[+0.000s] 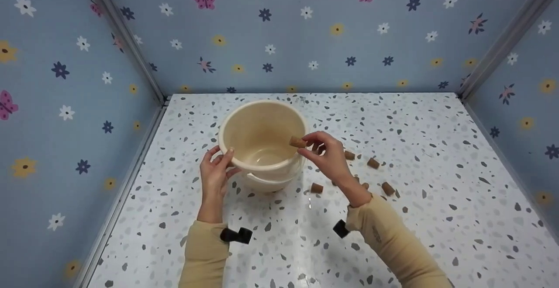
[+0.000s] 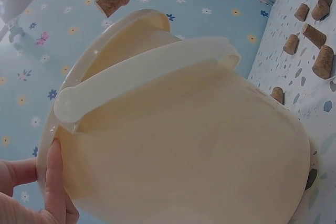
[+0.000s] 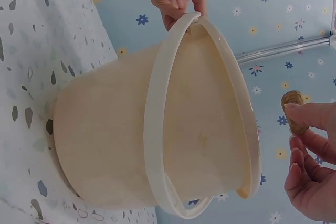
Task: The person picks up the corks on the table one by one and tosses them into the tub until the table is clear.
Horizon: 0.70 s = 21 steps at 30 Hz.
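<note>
A cream plastic bucket [image 1: 262, 178] stands on the speckled table, its pale handle [image 2: 142, 77] hanging down on the near side. My left hand [image 1: 214, 172] grips the bucket's rim at the left, thumb over the edge and fingers on the outer wall. Between thumb and fingers of my right hand [image 1: 325, 150] is a cork [image 1: 297, 142], held over the right side of the bucket's mouth. In the right wrist view that cork [image 3: 295, 111] is apart from the rim. The part of the bucket floor that shows has no corks on it.
Several loose corks lie on the table to the right of the bucket, among them one cork [image 1: 317, 188] near its base and another [image 1: 388, 188] farther right. My right forearm partly covers some. Blue flowered panels [image 1: 305, 34] enclose the table at the back and sides.
</note>
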Tool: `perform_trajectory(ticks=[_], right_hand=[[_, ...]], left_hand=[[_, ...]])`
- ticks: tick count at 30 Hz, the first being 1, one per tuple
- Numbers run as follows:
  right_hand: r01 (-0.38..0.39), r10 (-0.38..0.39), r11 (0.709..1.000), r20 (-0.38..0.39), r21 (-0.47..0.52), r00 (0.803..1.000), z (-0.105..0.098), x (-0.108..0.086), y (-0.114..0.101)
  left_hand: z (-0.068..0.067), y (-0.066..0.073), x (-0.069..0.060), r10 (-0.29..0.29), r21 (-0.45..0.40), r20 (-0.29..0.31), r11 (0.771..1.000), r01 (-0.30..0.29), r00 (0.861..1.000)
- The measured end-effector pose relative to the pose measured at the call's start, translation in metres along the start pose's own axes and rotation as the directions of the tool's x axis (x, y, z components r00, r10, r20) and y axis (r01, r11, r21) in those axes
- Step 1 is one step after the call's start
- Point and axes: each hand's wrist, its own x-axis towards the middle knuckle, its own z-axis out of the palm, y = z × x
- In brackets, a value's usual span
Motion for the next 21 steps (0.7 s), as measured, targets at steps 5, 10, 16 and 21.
perform_trajectory(ticks=[5,10,16,21], right_hand=[[0.033,-0.033,0.999,-0.002,-0.016,0.999,0.009,0.011,-0.001],[0.038,-0.038,0.999,0.0,-0.025,0.999,0.015,0.019,-0.004],[-0.012,0.013,0.999,0.033,-0.031,0.999,0.016,0.025,-0.005],[-0.032,0.035,0.998,0.059,-0.045,0.998,0.014,0.024,-0.004]], left_hand=[[-0.012,-0.018,0.021,-0.032,0.109,-0.038,0.993,0.036,0.999],[-0.003,-0.005,0.007,-0.013,0.073,-0.032,0.997,0.015,0.999],[-0.002,-0.005,0.006,0.001,0.053,-0.03,0.999,0.001,1.0],[0.0,-0.001,-0.001,-0.001,0.085,-0.041,0.996,0.005,0.999]])
